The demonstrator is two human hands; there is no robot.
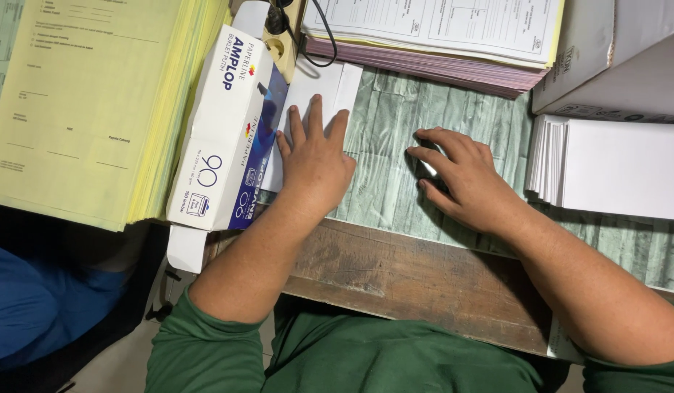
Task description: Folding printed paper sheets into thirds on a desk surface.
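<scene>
Your left hand (315,161) presses flat, fingers spread, on the thin white paper envelope (324,94) at centre frame, light and easily creased, so pinch its edge, while your right hand (462,177) curls around something small and dark.

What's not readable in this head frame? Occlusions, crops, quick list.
- Small dark object under the right hand: fingers cover most of it, kind unclear.
- White envelope beneath the left hand: middle hidden by the palm.
- White envelope stack: cut off by the right edge.
- Yellow form pad: cut off by the top and left edges.
</scene>
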